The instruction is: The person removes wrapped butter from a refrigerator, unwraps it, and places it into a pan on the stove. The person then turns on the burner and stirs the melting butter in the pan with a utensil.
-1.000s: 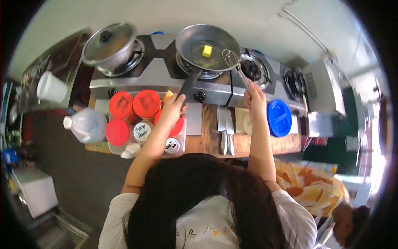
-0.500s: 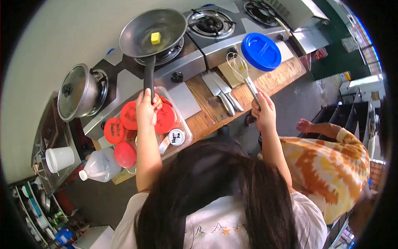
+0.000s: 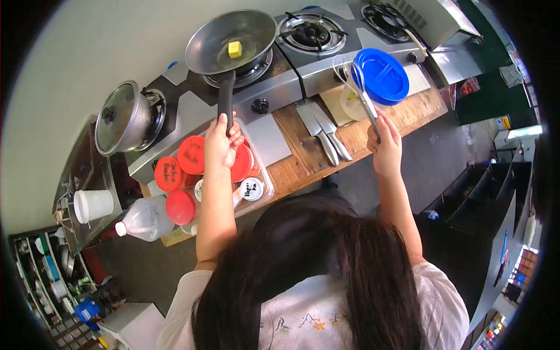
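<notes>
My left hand (image 3: 223, 143) is closed around the black handle of a grey frying pan (image 3: 256, 35), which sits over the left stove's burner. A yellow cube that looks like butter (image 3: 234, 49) lies in the pan, with a thin shine of liquid around it. In my right hand (image 3: 386, 146) a wire whisk (image 3: 366, 99) points up and away from me, its handle gripped by curled fingers. The whisk's wires overlap the edge of a blue lid (image 3: 382, 76) in the view. Behind them stands a pale container (image 3: 352, 105), partly hidden.
Two knives (image 3: 321, 133) lie on the wooden counter (image 3: 286, 175). Below my left forearm is a clear bin (image 3: 267, 186) of red-lidded jars. A lidded pot (image 3: 119, 119) sits on the left burner, with a plastic jug (image 3: 146, 219) nearby. Another burner (image 3: 312, 34) is right of the pan.
The view has shifted, so the stove and counter appear further right. The whisk's head has swung right toward the blue lid. The person in the orange-and-white shirt has left view.
</notes>
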`<state>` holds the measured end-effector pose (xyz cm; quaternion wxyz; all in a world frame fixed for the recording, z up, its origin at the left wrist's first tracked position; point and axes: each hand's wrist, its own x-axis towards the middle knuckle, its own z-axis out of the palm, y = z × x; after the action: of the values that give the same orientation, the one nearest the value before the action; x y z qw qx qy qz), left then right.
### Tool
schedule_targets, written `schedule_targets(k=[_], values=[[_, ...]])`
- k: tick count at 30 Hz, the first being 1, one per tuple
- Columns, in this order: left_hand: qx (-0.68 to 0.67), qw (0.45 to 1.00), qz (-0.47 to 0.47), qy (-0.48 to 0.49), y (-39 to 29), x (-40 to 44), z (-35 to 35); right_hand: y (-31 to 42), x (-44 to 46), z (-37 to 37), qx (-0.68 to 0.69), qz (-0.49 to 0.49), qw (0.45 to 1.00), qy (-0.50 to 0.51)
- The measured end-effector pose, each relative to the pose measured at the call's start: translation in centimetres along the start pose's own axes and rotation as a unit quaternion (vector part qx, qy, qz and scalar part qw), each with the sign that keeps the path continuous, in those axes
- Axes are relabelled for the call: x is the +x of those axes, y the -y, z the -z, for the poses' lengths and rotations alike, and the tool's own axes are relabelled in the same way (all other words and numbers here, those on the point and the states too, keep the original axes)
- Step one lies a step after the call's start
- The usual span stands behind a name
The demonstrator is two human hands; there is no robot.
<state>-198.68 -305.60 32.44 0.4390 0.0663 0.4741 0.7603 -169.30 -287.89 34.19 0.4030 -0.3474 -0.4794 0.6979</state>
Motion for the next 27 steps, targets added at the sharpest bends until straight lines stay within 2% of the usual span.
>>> schedule_targets(k=[3,10,13,17,22,27], values=[[-0.004,1.000,-0.006,-0.007,0.9,0.0,-1.1,1.6,2.6,0.3,0.028,0.052,0.998,0.020],[0.007,0.999,-0.021,-0.042,2.2,0.2,-1.8,4.9,11.9,3.3,0.038,0.072,0.994,0.072],[0.019,0.999,-0.041,-0.031,2.4,0.4,-1.0,4.4,16.6,4.2,0.083,0.059,0.990,0.096],[0.039,0.995,-0.052,-0.076,2.1,-0.4,-1.7,3.4,20.1,4.2,0.078,0.013,0.991,0.106],[0.050,0.996,-0.043,-0.064,2.4,-0.4,-1.6,3.8,20.9,4.7,0.081,-0.045,0.986,0.141],[0.077,0.986,-0.087,-0.120,2.9,-0.3,-2.2,3.8,20.6,5.0,0.044,-0.051,0.983,0.171]])
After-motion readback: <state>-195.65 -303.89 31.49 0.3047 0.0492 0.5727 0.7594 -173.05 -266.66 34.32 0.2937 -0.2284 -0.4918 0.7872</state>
